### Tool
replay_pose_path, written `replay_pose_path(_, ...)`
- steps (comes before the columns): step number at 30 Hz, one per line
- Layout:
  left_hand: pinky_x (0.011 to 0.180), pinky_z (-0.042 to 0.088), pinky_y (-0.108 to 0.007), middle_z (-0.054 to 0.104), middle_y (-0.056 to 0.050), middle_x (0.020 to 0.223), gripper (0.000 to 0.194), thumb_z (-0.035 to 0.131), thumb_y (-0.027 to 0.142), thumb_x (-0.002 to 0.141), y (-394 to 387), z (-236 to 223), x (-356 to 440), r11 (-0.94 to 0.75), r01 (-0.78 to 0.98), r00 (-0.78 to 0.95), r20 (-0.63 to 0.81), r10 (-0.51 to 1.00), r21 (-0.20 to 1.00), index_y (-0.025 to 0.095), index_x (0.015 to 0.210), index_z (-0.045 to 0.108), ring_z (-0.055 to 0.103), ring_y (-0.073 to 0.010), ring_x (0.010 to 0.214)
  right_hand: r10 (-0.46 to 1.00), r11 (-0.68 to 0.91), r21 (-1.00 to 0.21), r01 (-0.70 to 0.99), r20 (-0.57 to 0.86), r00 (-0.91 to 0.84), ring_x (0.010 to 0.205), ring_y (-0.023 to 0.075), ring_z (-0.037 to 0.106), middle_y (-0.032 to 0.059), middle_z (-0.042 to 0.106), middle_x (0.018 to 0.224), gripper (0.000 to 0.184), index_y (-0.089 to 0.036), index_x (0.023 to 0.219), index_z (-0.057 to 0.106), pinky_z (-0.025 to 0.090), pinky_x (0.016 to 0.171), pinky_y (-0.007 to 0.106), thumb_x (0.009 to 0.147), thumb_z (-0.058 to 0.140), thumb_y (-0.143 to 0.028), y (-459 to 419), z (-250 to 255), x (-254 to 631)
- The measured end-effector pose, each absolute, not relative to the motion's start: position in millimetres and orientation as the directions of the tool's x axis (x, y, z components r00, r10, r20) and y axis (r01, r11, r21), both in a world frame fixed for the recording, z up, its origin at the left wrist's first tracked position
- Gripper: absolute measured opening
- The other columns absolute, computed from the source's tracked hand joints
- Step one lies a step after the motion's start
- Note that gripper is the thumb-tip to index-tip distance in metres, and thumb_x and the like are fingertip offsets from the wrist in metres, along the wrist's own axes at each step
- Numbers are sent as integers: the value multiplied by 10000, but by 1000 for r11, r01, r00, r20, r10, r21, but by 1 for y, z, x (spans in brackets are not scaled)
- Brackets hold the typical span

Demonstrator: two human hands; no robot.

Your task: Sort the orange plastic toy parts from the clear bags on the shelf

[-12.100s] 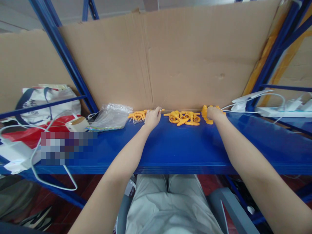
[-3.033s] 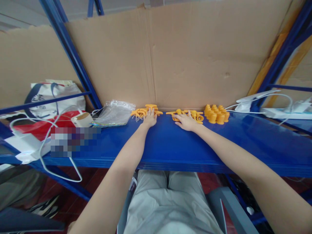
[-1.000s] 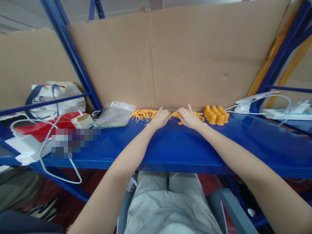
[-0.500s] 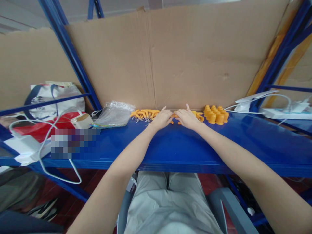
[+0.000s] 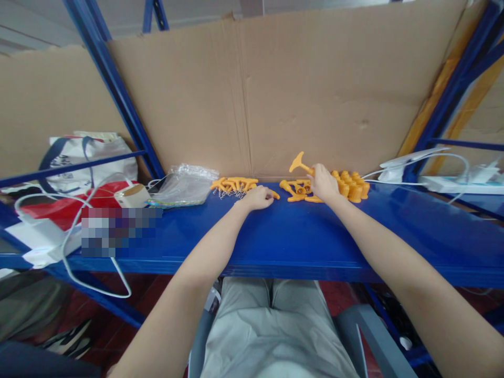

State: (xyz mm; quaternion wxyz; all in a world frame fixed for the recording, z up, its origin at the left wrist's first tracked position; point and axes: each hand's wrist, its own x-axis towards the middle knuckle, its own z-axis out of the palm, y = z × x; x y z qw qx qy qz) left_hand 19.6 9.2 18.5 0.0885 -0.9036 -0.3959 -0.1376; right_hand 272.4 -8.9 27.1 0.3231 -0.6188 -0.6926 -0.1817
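My right hand [image 5: 323, 182] is closed around the stem end of an orange T-shaped plastic piece [image 5: 300, 163]. It holds the piece tilted above the shelf, with the crossbar up and to the left. Below it lie several orange parts with round openings [image 5: 297, 187], partly hidden by the hand. Closed low over the shelf, my left hand [image 5: 259, 198] has the end of an orange plastic piece [image 5: 275, 195] poking out beside its fingers; the rest is hidden. Left of that hand is a pile of orange T-shaped pieces with small metal chains [image 5: 234, 185].
A block of orange cup-shaped parts [image 5: 352, 187] stands right of my right hand. Clear plastic bags [image 5: 183, 185] lie left of the chained pile. Cardboard [image 5: 299, 94] backs the blue shelf [image 5: 291, 236]. White cables and chargers [image 5: 43, 233] are at the left.
My hands were together over the middle parts. The right hand has moved right and up with the T-shaped piece, uncovering parts below. The left hand has shifted slightly left, its fingers curled.
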Motion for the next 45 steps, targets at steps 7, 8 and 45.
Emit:
replay_pose_path(7, 1092, 422, -377, 631, -109, 1364, 391, 486, 281, 921, 16, 12, 11, -527, 849, 520, 234, 822, -35, 178, 1270, 631, 583, -257, 1264, 812, -51, -338, 940, 533, 236, 1125, 309, 603, 205, 610, 1238, 268, -146, 1187, 485, 482, 874, 410, 936, 447, -231, -12, 24, 287)
replay_pose_path(8, 1105, 411, -379, 625, -110, 1373, 392, 474, 281, 930, 16, 11, 11, -509, 860, 503, 227, 834, -35, 178, 1278, 623, 576, -256, 1274, 826, -86, -354, 931, 497, 265, 1111, 311, 612, 214, 614, 1234, 282, -135, 1198, 480, 487, 871, 416, 935, 449, -232, -12, 23, 287)
replay_pose_path(45, 1110, 398, -484, 661, -146, 1202, 319, 474, 171, 860, 42, -13, 13, -422, 902, 324, 501, 803, 94, 151, 1064, 719, 564, -290, 1211, 678, 357, 89, 930, 660, -324, 1014, 332, 591, 213, 655, 1112, 276, -127, 1140, 541, 429, 928, 475, 954, 358, -216, -2, 16, 257)
